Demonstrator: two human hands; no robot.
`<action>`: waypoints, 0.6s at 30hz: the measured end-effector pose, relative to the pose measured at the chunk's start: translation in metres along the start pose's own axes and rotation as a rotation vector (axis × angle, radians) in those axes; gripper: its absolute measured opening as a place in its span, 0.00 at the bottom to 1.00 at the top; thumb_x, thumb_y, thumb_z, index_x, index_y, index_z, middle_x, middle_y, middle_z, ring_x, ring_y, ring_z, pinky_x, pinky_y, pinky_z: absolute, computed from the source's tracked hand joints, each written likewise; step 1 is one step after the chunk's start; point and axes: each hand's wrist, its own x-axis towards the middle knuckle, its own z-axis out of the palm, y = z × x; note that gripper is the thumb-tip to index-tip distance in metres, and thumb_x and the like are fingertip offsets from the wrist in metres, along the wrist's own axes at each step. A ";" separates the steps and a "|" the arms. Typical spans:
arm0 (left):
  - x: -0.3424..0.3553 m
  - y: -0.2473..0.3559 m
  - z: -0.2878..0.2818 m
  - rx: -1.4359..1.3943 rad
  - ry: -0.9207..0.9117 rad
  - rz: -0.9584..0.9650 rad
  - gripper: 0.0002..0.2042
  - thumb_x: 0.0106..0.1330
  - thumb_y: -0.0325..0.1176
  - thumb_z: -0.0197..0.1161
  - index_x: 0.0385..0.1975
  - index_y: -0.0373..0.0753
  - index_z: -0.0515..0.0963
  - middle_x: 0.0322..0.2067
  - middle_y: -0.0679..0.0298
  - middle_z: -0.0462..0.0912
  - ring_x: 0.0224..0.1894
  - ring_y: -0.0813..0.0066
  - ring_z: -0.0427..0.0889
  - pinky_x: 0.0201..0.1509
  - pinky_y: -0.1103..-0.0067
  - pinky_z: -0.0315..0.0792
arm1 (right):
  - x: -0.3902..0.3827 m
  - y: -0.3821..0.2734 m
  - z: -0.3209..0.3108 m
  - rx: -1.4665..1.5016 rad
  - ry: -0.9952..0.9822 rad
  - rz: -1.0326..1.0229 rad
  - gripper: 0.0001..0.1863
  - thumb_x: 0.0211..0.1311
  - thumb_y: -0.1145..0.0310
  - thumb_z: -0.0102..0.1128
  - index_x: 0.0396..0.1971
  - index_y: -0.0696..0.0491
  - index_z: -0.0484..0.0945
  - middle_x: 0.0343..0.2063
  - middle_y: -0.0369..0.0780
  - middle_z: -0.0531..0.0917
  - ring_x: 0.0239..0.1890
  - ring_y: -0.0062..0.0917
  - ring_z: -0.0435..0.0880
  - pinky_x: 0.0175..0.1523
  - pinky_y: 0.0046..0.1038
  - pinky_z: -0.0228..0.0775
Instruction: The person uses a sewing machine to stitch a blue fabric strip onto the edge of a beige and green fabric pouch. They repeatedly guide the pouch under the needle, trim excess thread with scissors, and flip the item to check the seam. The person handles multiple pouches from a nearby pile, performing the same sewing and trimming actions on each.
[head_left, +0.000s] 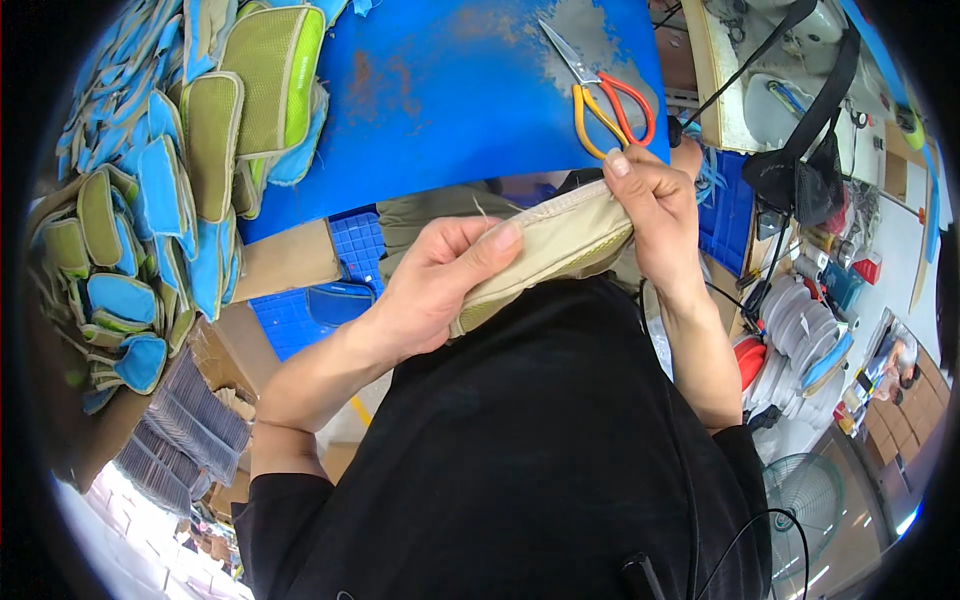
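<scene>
A beige and olive-green fabric pouch point(560, 245) is stretched between my two hands, in front of my black shirt. My left hand point(445, 270) grips its left end, the thumb lying on top along the seam. At the upper right end, my right hand point(655, 205) pinches the edge between thumb and fingers. A loose thread point(482, 208) sticks up from the seam beside my left thumb. Beyond my right hand, scissors point(597, 90) with one red and one orange handle lie on the blue tabletop point(440, 100), blades partly apart.
Green and blue fabric pouches point(215, 130) pile up at the left, some hanging over the table's edge. Below the table stand blue plastic crates point(355, 245) and cardboard point(285, 262). A sewing machine point(790, 100) is at the upper right, with white spools point(800, 330) lower down and a fan point(805, 495).
</scene>
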 end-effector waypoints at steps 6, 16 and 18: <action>-0.008 0.020 -0.009 0.044 0.008 0.020 0.18 0.80 0.43 0.57 0.51 0.31 0.82 0.41 0.64 0.88 0.39 0.83 0.85 0.45 0.82 0.79 | 0.004 0.002 -0.011 0.039 -0.031 -0.109 0.16 0.68 0.62 0.70 0.28 0.60 0.82 0.26 0.31 0.75 0.30 0.13 0.71 0.37 0.21 0.63; -0.015 0.032 -0.012 0.063 0.147 0.084 0.20 0.81 0.42 0.52 0.45 0.29 0.83 0.39 0.56 0.89 0.36 0.77 0.89 0.43 0.80 0.82 | -0.007 -0.006 -0.021 -0.473 0.165 -0.593 0.15 0.69 0.70 0.64 0.53 0.55 0.83 0.45 0.41 0.83 0.45 0.31 0.82 0.48 0.26 0.74; -0.014 0.034 -0.024 0.122 0.120 0.077 0.19 0.81 0.42 0.53 0.42 0.30 0.83 0.37 0.57 0.89 0.34 0.77 0.88 0.41 0.80 0.81 | -0.014 -0.001 -0.025 -0.354 -0.001 -0.412 0.13 0.73 0.66 0.61 0.50 0.56 0.83 0.40 0.39 0.84 0.44 0.27 0.83 0.48 0.26 0.74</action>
